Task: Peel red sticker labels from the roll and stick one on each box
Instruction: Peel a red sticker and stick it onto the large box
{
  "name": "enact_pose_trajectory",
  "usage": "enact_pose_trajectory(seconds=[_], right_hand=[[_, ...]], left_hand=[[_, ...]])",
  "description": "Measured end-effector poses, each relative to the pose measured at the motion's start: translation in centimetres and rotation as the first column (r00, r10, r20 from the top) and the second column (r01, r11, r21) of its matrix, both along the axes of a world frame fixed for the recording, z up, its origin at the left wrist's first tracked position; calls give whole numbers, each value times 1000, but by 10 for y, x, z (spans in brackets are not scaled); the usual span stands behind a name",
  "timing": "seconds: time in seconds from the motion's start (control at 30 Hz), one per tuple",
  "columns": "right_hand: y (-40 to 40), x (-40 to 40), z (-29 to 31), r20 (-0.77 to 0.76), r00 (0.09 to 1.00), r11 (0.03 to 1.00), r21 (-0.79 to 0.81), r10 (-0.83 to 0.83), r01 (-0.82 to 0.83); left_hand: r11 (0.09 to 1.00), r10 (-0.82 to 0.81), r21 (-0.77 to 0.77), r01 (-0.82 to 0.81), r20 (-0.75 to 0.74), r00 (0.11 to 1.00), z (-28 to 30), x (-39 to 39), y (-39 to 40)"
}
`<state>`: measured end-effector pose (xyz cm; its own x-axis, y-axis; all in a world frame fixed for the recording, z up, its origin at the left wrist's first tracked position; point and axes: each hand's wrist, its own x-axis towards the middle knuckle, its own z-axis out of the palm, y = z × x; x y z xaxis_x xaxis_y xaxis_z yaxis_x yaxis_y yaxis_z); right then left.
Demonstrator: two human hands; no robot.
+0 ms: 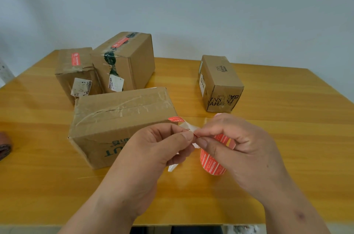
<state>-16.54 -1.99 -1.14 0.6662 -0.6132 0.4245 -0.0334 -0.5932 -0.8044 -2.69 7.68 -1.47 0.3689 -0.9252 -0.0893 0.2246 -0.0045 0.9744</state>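
Note:
My right hand [235, 143] holds the red sticker roll [211, 163] just above the table, right of the nearest box. My left hand [159, 147] pinches the white backing strip [188, 127] where it leaves the roll, thumb and finger touching my right fingertips. A red sticker [176, 119] curls free at the top of that strip. The nearest cardboard box [118, 119] shows no red sticker on its top. Two boxes behind it, the back-left box [76, 73] and the tall taped box [126, 61], each carry a red sticker on top. A small printed box [220, 84] stands at the right.
The yellow wooden table [287, 138] ends at a front edge near my forearms. A dark brown object [3, 145] lies at the far left edge. A loose end of backing paper [172, 166] hangs under my left hand. A plain wall lies behind.

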Motion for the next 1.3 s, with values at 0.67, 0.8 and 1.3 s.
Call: enact_pose_trajectory(seconds=[0.67, 0.8, 1.3], right_hand=[[4, -9, 2, -64, 994, 980, -181, -93, 80], [7, -10, 4, -66, 994, 991, -109, -82, 75], [12, -11, 11, -133, 988, 993, -99, -82, 69]], left_hand=[[1000, -1, 8, 1, 37, 999, 0, -6, 5], [1000, -9, -11, 10, 49, 999, 0, -6, 7], [999, 38, -8, -39, 432, 901, 10, -11, 14]])
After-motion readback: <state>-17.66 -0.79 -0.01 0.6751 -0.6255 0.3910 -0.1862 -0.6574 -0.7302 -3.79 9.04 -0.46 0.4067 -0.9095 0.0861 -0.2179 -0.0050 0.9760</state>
